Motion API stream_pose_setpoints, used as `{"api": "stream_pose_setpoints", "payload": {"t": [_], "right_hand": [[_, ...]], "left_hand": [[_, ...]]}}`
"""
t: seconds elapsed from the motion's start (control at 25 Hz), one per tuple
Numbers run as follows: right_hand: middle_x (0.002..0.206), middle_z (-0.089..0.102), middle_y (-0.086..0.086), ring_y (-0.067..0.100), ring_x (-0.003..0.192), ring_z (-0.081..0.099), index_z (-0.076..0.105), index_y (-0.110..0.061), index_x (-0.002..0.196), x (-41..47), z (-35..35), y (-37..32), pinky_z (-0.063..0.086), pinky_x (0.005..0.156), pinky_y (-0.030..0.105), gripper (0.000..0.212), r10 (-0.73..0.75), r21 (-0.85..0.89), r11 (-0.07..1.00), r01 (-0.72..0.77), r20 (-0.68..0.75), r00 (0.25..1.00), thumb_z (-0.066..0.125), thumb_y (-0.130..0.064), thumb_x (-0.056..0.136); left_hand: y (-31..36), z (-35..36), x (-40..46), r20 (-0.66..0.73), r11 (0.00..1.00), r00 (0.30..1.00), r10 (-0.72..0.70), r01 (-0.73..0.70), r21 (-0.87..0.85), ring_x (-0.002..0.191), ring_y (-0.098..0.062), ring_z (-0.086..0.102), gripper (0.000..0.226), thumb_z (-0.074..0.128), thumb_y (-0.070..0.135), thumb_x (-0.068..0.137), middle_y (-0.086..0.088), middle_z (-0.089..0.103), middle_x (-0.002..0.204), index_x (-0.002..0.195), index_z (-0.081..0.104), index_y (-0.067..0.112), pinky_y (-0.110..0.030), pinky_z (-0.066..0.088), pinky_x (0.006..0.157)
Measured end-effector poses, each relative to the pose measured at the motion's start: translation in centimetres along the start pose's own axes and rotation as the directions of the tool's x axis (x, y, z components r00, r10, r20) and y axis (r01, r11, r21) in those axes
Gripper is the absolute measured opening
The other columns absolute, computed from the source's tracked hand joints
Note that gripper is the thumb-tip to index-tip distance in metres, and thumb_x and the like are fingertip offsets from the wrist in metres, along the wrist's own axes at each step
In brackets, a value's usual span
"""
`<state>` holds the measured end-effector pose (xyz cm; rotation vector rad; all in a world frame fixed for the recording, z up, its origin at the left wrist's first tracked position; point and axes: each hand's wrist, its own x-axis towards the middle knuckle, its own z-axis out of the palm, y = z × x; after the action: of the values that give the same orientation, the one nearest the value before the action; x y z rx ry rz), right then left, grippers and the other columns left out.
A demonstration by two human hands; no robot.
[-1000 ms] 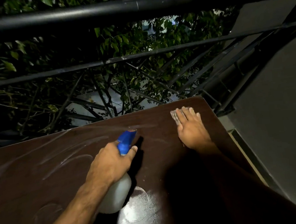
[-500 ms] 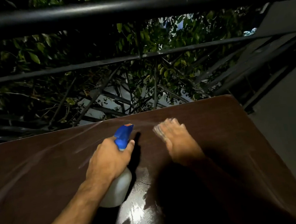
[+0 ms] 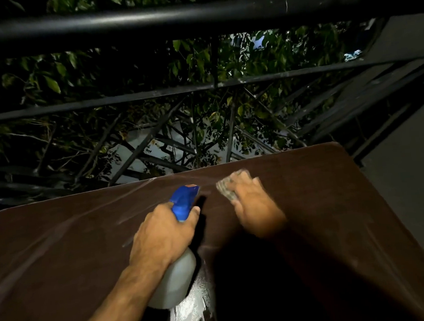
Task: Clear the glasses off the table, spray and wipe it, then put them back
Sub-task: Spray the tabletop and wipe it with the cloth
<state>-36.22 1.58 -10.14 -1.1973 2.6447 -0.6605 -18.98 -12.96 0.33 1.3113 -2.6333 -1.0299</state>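
Our left hand (image 3: pixel 161 235) is wrapping tightly around the spray bottle (image 3: pixel 175 278). Our right hand (image 3: pixel 255 205), blurred, is pressing a cloth (image 3: pixel 225 188) against the table (image 3: pixel 61 246) near its far edge.

This is an outdoor balcony at night. A dark brown table (image 3: pixel 334 202) stands against a black metal railing (image 3: pixel 195 14), with leafy tree branches (image 3: pixel 199 68) beyond and a grey wall (image 3: pixel 412 171) to the right.

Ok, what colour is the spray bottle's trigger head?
Blue, with a small orange nozzle tip; the head view shows the spray bottle clearly.
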Motion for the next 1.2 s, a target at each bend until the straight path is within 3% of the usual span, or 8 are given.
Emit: {"api": "stream_pose_setpoints", "payload": {"t": [0.16,0.36,0.48,0.64,0.76,0.96,1.08,1.2], "right_hand": [[0.161,0.021,0.0,0.016,0.15,0.005,0.034,-0.02,0.15,-2.9,1.0,-3.9,-0.003,0.12,0.033,0.051,-0.343,0.033,0.939,0.342,0.171,0.924,0.037,-0.027,0.099],[0.159,0.028,0.006,0.022,0.15,0.011,0.041,-0.016,0.144,4.0,0.5,-3.2,0.002,0.122,0.04,0.048,0.055,0.079,0.996,-0.05,-0.07,0.996,0.044,-0.012,0.096],[0.16,0.024,0.005,0.02,0.15,0.007,0.039,-0.017,0.146,4.8,1.2,-4.5,-0.002,0.121,0.035,0.049,0.119,0.088,0.99,-0.11,-0.102,0.988,0.044,-0.013,0.097],[0.159,0.028,0.001,0.012,0.15,0.007,0.041,-0.018,0.145,0.2,2.8,-5.4,-0.005,0.12,0.027,0.048,-0.054,0.08,0.995,0.061,-0.092,0.994,0.045,-0.016,0.097],[0.16,0.027,-0.001,0.01,0.149,0.004,0.04,-0.019,0.146,-2.3,3.7,-6.5,0.005,0.122,0.039,0.051,-0.114,0.028,0.993,0.115,-0.032,0.993,0.04,-0.023,0.095],[0.16,0.016,-0.009,0.007,0.15,0.001,0.037,-0.025,0.149,-3.2,3.9,-9.5,-0.002,0.121,0.029,0.049,-0.458,0.04,0.887,0.46,0.212,0.863,0.039,-0.025,0.1],[0.16,0.026,0.0,0.013,0.15,0.009,0.038,-0.022,0.147,1.2,4.0,-9.6,0.0,0.122,0.032,0.049,-0.182,0.027,0.983,0.181,0.019,0.983,0.043,-0.019,0.098],[0.156,0.033,0.005,0.024,0.148,0.018,0.04,-0.019,0.144,4.5,4.5,-10.9,0.005,0.122,0.039,0.048,0.108,0.015,0.994,-0.107,-0.121,0.987,0.044,-0.017,0.097]], "left_hand": [[-0.1,0.0,0.1,-0.001,1.0,1.0,-0.006,0.006,-0.022,0.076,-0.027,0.069,0.046,0.053,0.067,0.073,-0.002,0.072,0.07,0.068,0.058,0.021,-0.041,0.056,0.075],[-0.3,-0.2,-0.7,-0.042,0.999,0.999,-0.016,0.014,-0.047,0.077,-0.028,0.068,0.043,0.057,0.063,0.078,-0.002,0.071,0.074,0.066,0.054,0.022,-0.039,0.055,0.072],[-1.3,-1.0,-0.8,-0.019,0.996,0.999,-0.05,0.049,-0.08,0.077,-0.026,0.068,0.046,0.055,0.068,0.076,-0.002,0.071,0.075,0.071,0.057,0.022,-0.041,0.056,0.077],[-3.8,-3.6,-1.3,-0.018,0.999,1.0,-0.02,0.021,0.026,0.064,-0.023,0.064,0.048,0.056,0.066,0.08,0.001,0.065,0.064,0.063,0.053,0.021,-0.035,0.052,0.063],[-5.7,-6.0,-1.8,-0.042,0.998,0.999,-0.015,0.017,0.054,0.058,-0.022,0.059,0.044,0.06,0.057,0.085,0.003,0.059,0.058,0.058,0.047,0.025,-0.031,0.038,0.053],[-9.1,-8.3,-1.9,-0.038,0.998,0.998,-0.051,0.05,-0.029,0.054,-0.021,0.062,0.039,0.062,0.053,0.086,0.001,0.064,0.055,0.063,0.054,0.023,-0.03,0.043,0.051],[-10.8,-8.7,-2.4,-0.044,0.997,0.997,-0.071,0.069,-0.04,0.053,-0.021,0.06,0.04,0.062,0.053,0.086,0.002,0.062,0.054,0.062,0.053,0.023,-0.03,0.041,0.051],[-11.7,-9.2,-2.6,-0.065,0.991,0.994,-0.09,0.083,-0.107,0.054,-0.023,0.06,0.043,0.063,0.054,0.085,-0.001,0.064,0.056,0.062,0.054,0.019,-0.031,0.043,0.052]]}}
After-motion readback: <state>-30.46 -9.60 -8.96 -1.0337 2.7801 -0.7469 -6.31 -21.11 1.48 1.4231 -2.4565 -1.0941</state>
